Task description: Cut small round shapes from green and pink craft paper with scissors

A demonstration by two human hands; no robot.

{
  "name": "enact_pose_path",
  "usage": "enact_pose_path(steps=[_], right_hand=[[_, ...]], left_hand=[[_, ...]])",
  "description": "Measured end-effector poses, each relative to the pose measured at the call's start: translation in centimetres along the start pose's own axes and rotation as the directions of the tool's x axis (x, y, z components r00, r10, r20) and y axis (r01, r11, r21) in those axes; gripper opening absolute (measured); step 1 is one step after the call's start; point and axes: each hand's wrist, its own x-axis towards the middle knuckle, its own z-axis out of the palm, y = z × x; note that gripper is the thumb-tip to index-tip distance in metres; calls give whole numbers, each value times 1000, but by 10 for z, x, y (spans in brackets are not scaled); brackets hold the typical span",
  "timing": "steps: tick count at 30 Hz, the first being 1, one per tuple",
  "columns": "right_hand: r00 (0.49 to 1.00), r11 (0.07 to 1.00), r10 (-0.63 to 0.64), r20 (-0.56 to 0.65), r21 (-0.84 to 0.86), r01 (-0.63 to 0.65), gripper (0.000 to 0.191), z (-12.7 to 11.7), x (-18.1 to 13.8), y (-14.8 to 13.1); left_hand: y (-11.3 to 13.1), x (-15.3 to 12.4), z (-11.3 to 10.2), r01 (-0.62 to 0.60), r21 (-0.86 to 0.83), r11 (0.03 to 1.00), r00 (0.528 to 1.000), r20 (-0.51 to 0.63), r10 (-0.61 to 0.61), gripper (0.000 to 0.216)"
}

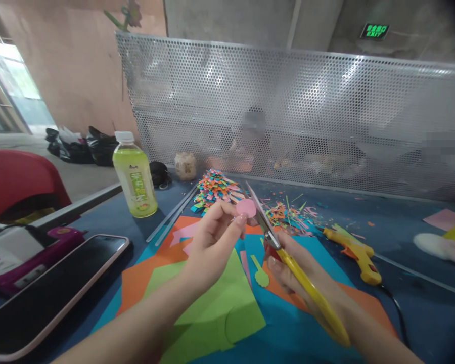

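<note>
Between the thumb and fingers of my left hand (218, 235) is a small rounded pink paper piece (245, 208). My right hand (301, 268) grips yellow-handled scissors (311, 290), their blades pointing up and away, right beside the pink piece. Whether the blades touch the paper I cannot tell. Under both hands lie overlapping sheets of green paper (216, 303), orange paper (134, 283) and blue paper (288, 328). A small green scalloped cutout with a stem (262, 277) rests on the sheets between my hands.
A pile of colourful paper strips (214, 187) and loose scraps (288, 217) lie ahead. To the right is a yellow glue gun (358, 255) with a cord. On the left stand a drink bottle (134, 177) and a phone (60, 288). A perforated metal screen (288, 116) closes off the back.
</note>
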Motion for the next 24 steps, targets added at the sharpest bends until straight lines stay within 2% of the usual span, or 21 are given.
enact_pose_path(steps=[9, 14, 19, 24], right_hand=[[998, 999, 30, -52, 13, -30, 33, 3, -2, -5], [998, 998, 61, -8, 14, -61, 41, 2, -1, -10], [992, 993, 120, -33, 7, -120, 48, 3, 0, -21], [993, 994, 112, -33, -4, -112, 44, 2, -3, -18]], left_hand=[[-1, 1, -2, -17, -5, 1000, 1000, -9, 17, 9], [0, 1, -4, -19, 13, 1000, 1000, -11, 19, 9], [2, 2, -5, -72, 28, 997, 997, 36, 71, 8], [4, 3, -6, -98, 73, 993, 995, 41, 95, 6]])
